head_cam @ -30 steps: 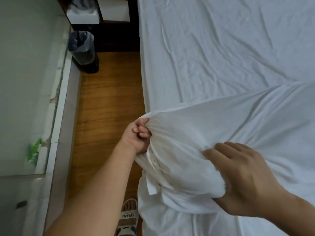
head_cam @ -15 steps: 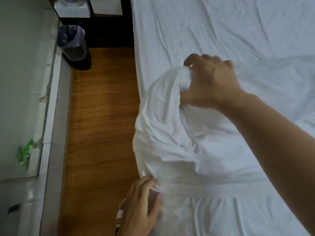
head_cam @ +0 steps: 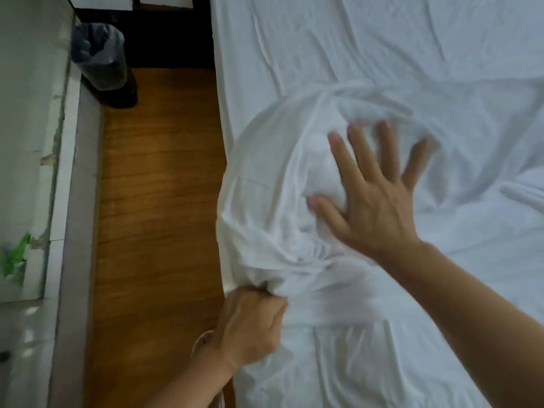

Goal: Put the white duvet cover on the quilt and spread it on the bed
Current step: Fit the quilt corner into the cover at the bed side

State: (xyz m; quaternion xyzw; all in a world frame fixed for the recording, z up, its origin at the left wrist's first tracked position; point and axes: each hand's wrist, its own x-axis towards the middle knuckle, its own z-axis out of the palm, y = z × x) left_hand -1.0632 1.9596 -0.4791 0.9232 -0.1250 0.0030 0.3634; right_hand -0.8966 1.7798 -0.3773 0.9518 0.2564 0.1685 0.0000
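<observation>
The wide bed with its creased white sheet (head_cam: 338, 48) carries the white cotton duvet cover (head_cam: 265, 178), bunched in a puffy mound at the bed's left edge near the wooden floor (head_cam: 159, 201). Stuffing looks well along (the quilt itself is hidden inside), but smoothing and spreading remain. The right hand (head_cam: 374, 198) presses flat, fingers spread; the left hand (head_cam: 250, 328) pinches a gathered corner.

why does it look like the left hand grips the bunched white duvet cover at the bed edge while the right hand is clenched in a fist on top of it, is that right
Not quite. The head view shows the right hand lying open with fingers spread flat on the bunched white duvet cover, not clenched. The left hand does grip the cover at the bed edge.
</observation>
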